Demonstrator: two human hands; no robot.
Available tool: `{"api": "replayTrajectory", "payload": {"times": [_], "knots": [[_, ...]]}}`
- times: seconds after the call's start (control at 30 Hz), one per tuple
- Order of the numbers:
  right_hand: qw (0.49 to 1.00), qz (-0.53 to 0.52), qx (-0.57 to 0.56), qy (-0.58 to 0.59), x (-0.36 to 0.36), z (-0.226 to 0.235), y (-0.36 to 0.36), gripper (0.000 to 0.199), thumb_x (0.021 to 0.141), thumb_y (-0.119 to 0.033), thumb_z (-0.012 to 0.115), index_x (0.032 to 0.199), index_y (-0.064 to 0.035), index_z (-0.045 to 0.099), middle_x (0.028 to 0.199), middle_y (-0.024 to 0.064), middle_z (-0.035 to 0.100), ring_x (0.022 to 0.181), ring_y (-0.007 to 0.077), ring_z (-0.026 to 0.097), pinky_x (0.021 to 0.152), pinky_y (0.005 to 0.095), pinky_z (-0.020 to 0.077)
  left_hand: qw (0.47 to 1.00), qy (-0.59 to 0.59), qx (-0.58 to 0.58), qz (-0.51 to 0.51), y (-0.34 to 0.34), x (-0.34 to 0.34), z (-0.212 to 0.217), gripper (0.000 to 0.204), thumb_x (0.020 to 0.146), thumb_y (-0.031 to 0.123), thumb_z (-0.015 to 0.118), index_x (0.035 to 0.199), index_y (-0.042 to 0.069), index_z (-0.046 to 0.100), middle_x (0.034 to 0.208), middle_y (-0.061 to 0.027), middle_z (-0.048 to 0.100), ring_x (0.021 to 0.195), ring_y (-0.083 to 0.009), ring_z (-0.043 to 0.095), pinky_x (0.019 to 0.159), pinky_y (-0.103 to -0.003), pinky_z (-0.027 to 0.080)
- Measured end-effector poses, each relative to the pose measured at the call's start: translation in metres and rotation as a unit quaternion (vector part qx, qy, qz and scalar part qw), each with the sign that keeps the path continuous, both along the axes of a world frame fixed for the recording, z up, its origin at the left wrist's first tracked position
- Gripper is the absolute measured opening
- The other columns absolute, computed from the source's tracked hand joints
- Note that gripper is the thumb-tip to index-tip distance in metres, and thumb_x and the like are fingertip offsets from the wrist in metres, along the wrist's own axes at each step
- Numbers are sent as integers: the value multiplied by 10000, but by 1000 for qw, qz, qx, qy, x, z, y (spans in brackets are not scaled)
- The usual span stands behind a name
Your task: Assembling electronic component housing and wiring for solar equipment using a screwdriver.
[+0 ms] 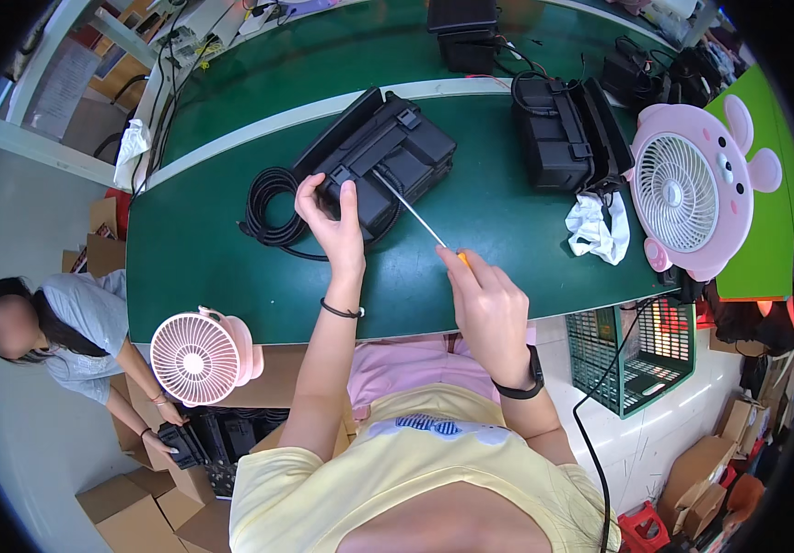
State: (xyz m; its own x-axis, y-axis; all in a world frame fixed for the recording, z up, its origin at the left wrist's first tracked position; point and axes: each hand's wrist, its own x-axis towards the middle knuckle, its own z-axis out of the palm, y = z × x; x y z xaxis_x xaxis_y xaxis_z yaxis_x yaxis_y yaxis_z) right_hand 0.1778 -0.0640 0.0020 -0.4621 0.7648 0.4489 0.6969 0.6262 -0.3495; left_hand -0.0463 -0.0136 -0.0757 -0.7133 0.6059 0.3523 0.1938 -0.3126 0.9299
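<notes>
On the green table in front of me lies a black plastic case (425,152) with its lid (340,134) swung up along the far left side. My left hand (334,217) rests at its near left corner, thumb and index finger apart against the case. A screwdriver (415,214) with a long metal shaft and a yellow-orange handle is gripped in my right hand (489,300). Its tip meets the case near a latch; the exact contact point is too small to make out. A coiled black cable (271,205) lies left of the case and runs beneath my left hand.
A second black case (554,138), a white cloth (598,229) and a pink animal-shaped fan (683,194) stand to the right. A small pink fan (196,358) is at the near left edge. Beyond it, another person handles black parts over cartons (130,507). A green crate (632,359) sits below right.
</notes>
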Motion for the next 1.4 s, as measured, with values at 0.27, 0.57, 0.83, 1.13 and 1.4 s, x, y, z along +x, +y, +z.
{"api": "replayTrajectory", "payload": {"times": [0.27, 0.57, 0.83, 1.13, 1.4], "knots": [[980, 89, -100, 145, -3, -13, 6, 354, 895, -16, 609, 1243, -64, 643, 961, 126, 696, 637, 232, 640, 592, 306, 544, 1000, -4, 4, -10, 1, -5, -2, 412, 927, 148, 711, 1266, 57, 496, 1334, -93, 366, 1204, -198, 456, 1077, -333, 367], [722, 149, -548, 397, 7, -26, 23, 289, 1029, -125, 534, 1297, -69, 624, 1037, 34, 690, 691, 45, 532, 574, 196, 467, 998, -37, 16, -49, -1, -15, 22, 408, 889, 100, 739, 1233, 70, 523, 1283, -95, 411, 1153, -211, 498, 1026, -332, 405], [770, 44, -437, 463, 26, -40, 25, 193, 1015, -88, 547, 1187, -60, 631, 1053, 22, 662, 708, 34, 521, 571, 183, 446, 836, 528, -137, 53, 16, -9, 89, 632, 766, 290, 795, 1317, 101, 550, 1212, -139, 614, 1179, -325, 553, 1083, -511, 352], [773, -1, -390, 500, 29, -36, 24, 377, 978, -68, 608, 1336, -63, 492, 1017, 42, 670, 686, 42, 537, 569, 181, 450, 780, 583, -216, -68, 51, -6, 99, 729, 786, 317, 723, 1444, 129, 473, 1021, -146, 714, 1002, -295, 688, 1185, -614, 153], [762, -53, -352, 541, 35, -45, 56, 376, 932, -75, 690, 1258, -39, 504, 965, 16, 661, 666, 25, 517, 554, 160, 427, 787, 603, -41, -122, -12, 1, 91, 760, 693, 298, 826, 1385, 117, 568, 1137, -87, 713, 1068, -256, 682, 1195, -617, 33]]}}
